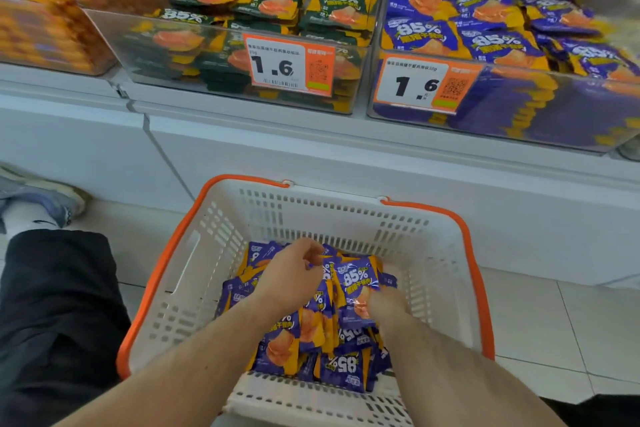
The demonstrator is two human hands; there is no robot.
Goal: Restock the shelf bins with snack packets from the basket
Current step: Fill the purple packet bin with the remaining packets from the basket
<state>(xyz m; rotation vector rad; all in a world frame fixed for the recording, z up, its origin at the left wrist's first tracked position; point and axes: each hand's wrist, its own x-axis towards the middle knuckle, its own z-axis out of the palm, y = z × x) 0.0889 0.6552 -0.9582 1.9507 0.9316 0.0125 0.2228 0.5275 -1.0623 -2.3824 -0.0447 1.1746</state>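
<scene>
Gathering step, by the look of it: both hands down in the basket (pixel 446 274) on the floor, among the purple packets (pixel 311 340) heaped from its middle toward the near wall. Left hand (pixel 291 274) over the far part of the heap, fingers (pixel 313 253) curled in, pinching at packet edges, though exactly how many held cannot be told. Right hand (pixel 384 305) beside it toward the right wall, gripping one upright packet (pixel 356 284) by its lower part, fingertips hidden behind the wrapper and blurred. Far half of the basket floor bare of packets.

Above, on the shelf (pixel 311 135), three clear bins side by side at its front edge: purple bin (pixel 519 114) at the right, stocked with matching purple packets; green bin (pixel 156 55) in the middle, holding dark green ones; orange bin (pixel 52 28) at the left, too blurred to read.

Next move, as a judgement: firm grip on a bunch, lift clear of the basket rim, carry up and right to the purple bin, not the green. Care needed against slippery wrappers sliding out of a loose handful, and against dropping them short of the bin's front wall.
</scene>
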